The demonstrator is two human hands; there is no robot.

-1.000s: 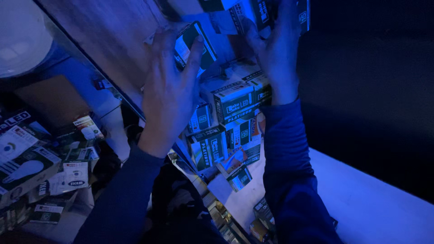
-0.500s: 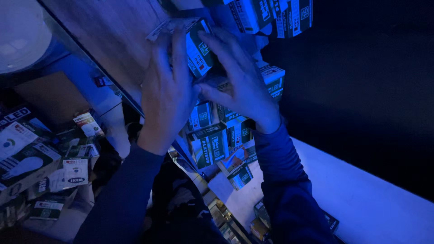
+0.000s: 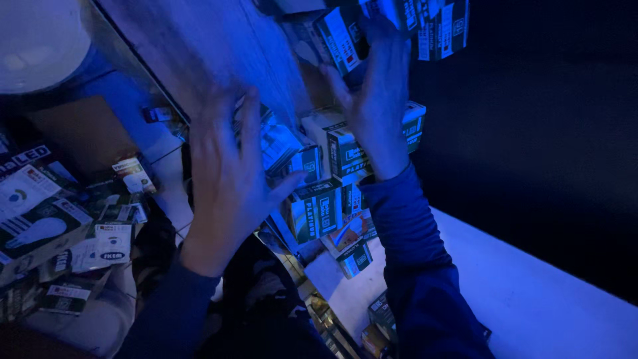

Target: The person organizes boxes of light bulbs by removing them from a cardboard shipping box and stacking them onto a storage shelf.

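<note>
Small printed cardboard boxes (image 3: pixel 318 207) are stacked in a leaning pile against a wooden panel (image 3: pixel 199 46). My left hand (image 3: pixel 226 176) is spread wide with nothing in it, hovering just in front of the pile's left side, near a pale box (image 3: pixel 279 143). My right hand (image 3: pixel 375 100) reaches higher, its back towards me and its fingers stretched flat against the upper boxes (image 3: pixel 339 41). Its palm side is hidden. Both arms wear dark long sleeves.
More boxes hang at the top right (image 3: pixel 442 26). To the left lie larger boxes with a bulb picture (image 3: pixel 36 229) and small packets (image 3: pixel 109 242). A pale counter (image 3: pixel 531 299) runs along the lower right. A round white lamp (image 3: pixel 33 40) sits at top left.
Half a second ago both hands were together on one box high on the pile. My left hand has dropped lower and spread out; my right hand has shifted up and to the right.
</note>
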